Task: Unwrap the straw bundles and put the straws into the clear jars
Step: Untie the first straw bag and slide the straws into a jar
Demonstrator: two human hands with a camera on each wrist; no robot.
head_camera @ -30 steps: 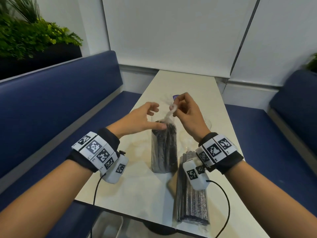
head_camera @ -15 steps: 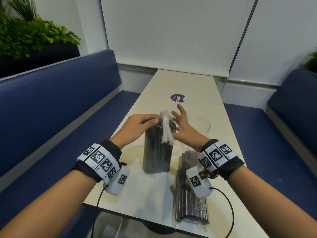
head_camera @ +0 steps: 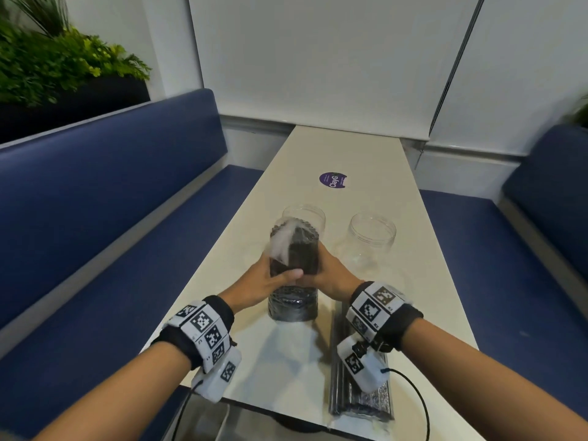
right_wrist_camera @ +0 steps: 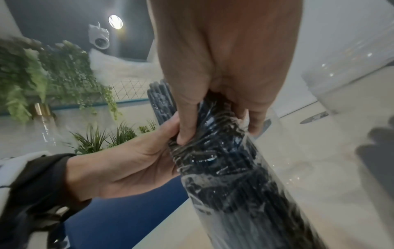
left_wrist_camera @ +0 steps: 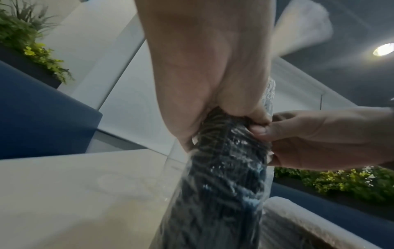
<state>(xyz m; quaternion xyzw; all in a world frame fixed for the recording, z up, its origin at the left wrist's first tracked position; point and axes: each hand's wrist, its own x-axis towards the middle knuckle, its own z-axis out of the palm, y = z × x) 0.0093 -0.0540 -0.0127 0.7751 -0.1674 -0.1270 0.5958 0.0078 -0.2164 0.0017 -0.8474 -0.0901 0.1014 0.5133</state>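
The upright bundle of black straws (head_camera: pixel 293 281) stands on the table (head_camera: pixel 359 154) right in front of you, still in its clear plastic wrap; the loose top of the wrap (head_camera: pixel 281 241) is a pale blur, so you cannot tell how far it has been opened. Your hands cover the bundle's middle, and its base alone shows clearly below them.

Your left hand (head_camera: pixel 259 283) wraps the bundle from the left, thumb across the front — fingers curled round the plastic. Your right hand (head_camera: pixel 331 276) clamps it from the right in the same way, and in the wrist views the two thumbs touch on the wrap.

Just beside your right wrist a second wrapped bundle (head_camera: pixel 361 405) lies flat at the table's near edge, partly hidden by the wrist camera. Behind the upright bundle a clear jar (head_camera: pixel 304 214) is half hidden by it; another clear jar (head_camera: pixel 372 237) stands open to its right. Farther along the table sits a purple sticker (head_camera: pixel 332 180) — its small print is unreadable.
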